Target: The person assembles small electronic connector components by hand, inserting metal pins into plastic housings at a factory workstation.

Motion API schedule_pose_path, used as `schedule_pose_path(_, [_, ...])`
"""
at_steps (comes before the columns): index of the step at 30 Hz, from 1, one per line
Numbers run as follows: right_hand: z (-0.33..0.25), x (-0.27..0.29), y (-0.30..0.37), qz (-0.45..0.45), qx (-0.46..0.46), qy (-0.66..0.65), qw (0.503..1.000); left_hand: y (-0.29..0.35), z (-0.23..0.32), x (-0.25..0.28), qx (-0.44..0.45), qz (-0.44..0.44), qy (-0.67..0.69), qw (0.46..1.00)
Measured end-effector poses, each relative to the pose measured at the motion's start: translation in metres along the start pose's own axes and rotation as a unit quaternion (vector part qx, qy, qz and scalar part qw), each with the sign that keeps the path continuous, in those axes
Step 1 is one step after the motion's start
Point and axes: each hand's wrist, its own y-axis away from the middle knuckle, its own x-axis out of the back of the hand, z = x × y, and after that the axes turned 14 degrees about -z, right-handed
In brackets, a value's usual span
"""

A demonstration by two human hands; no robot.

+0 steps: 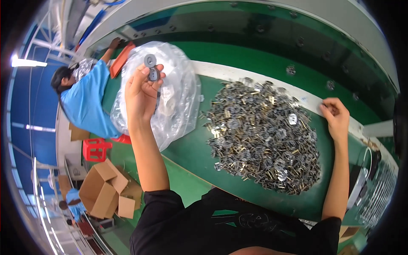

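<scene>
My left hand (143, 87) is raised over a clear plastic bag (180, 121), its fingers closed on two small round grey plastic parts. The upper grey disc (150, 60) has a recess in its face, and the lower grey part (153, 75) sits between thumb and fingertips. Pale round pieces (168, 93) show through the bag. On the far right, my right hand (336, 114) rests by the white conveyor rim, fingers curled together; what they hold, if anything, is hidden. A wide heap of small dark parts with brass-coloured pins (263, 136) lies between my hands.
Beyond the white rim (304, 98) runs a green conveyor belt (238, 59) carrying several small parts. At the left a person in blue (87, 91) reaches toward the belt beside an orange tray (122, 59). A red stool (97, 149) and open cardboard boxes (104, 191) stand on the floor.
</scene>
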Motion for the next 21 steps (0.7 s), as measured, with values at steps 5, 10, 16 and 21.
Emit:
schedule_pose_path(5, [-0.017,-0.017,-0.002,0.029,0.073,-0.011,0.997,-0.013,-0.017,-0.111,0.020,-0.158,-0.029,0.987])
schedule_pose_path(10, [-0.026,-0.020,0.001,0.055,0.054,0.006,0.997,-0.041,-0.057,-0.173,0.090,-0.284,-0.045,0.954])
schedule_pose_path(16, [-0.022,-0.030,0.002,0.049,0.033,-0.119,0.991,-0.058,-0.106,-0.203,0.194,-0.344,0.010,0.919])
schedule_pose_path(21, [-0.035,-0.042,-0.014,0.079,0.081,-0.106,0.988,-0.067,-0.134,-0.195,0.221,-0.347,-0.016,0.911])
